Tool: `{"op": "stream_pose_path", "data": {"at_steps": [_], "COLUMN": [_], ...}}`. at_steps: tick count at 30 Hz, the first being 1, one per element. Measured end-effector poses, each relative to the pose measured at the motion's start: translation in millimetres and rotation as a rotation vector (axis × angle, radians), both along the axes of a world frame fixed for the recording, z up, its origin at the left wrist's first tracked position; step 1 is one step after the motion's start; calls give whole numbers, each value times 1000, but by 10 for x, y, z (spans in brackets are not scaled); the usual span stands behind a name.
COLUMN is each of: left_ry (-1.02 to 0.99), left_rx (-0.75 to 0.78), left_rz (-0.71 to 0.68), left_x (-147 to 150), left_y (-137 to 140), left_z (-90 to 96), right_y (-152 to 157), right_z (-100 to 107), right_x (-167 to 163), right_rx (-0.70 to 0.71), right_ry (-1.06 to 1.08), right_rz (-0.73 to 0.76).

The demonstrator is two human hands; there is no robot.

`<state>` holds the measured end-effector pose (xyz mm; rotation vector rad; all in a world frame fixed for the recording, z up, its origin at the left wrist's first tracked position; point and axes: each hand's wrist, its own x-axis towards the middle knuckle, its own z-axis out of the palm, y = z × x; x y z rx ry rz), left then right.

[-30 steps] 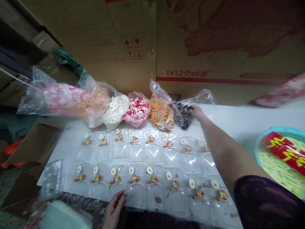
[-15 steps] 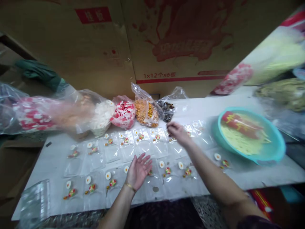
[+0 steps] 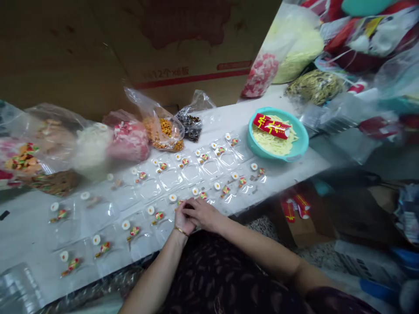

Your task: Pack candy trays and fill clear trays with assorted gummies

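Observation:
In front of my body, at the near edge of the table, my two hands are together. My left hand (image 3: 183, 220) is cupped, palm up, with its fingers curled and partly covered. Over its palm lies my right hand (image 3: 203, 213), fingers bent and pressed together. What lies between them is hidden. Around them, flat clear plastic packets (image 3: 172, 179) lie in two rows on the white table. Each shows small pieces near its top: a white disc with an orange centre (image 3: 173, 198), a round red-and-green piece (image 3: 159, 215) and a tiny burger-like piece (image 3: 153, 222).
Along the back stand clear bags of orange pieces (image 3: 165, 131), dark pieces (image 3: 191, 126), pink-and-white pieces (image 3: 129, 135) and white pieces (image 3: 91, 141). A turquoise basin (image 3: 303, 146) holds pale strips and a red packet (image 3: 271, 125). Cardboard boxes (image 3: 108, 56) wall the back.
My right hand has come back from near the dark-piece bag to my left hand. My left hand, spread before, now curls under it. The view has turned right.

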<state>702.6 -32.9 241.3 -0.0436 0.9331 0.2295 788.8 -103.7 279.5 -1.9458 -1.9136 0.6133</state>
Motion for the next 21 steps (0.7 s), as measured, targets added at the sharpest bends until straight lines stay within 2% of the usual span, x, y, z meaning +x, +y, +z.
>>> {"op": "stream_pose_path", "data": {"at_steps": [4, 7, 12, 14, 19, 21], "left_ry": [39, 136, 133, 97, 97, 110], "left_rx": [25, 19, 35, 39, 77, 115], "left_rz": [-21, -8, -13, -50, -98, -130], "left_x": [157, 355, 794, 974, 1305, 1381], "left_y": [-84, -161, -460, -603, -826, -859], "left_z": [86, 127, 83, 67, 69, 72], "right_y": [-172, -264, -529, -675, -1003, -1083], "right_z": [110, 139, 19, -67, -241, -264], "right_x": [197, 455, 1106, 1375, 1904, 2033], "right_rx": [44, 18, 24, 19, -74, -79], "right_ry": [100, 160, 372, 598, 1348, 1529], "right_rz": [62, 32, -45, -205, -891, -1015]}}
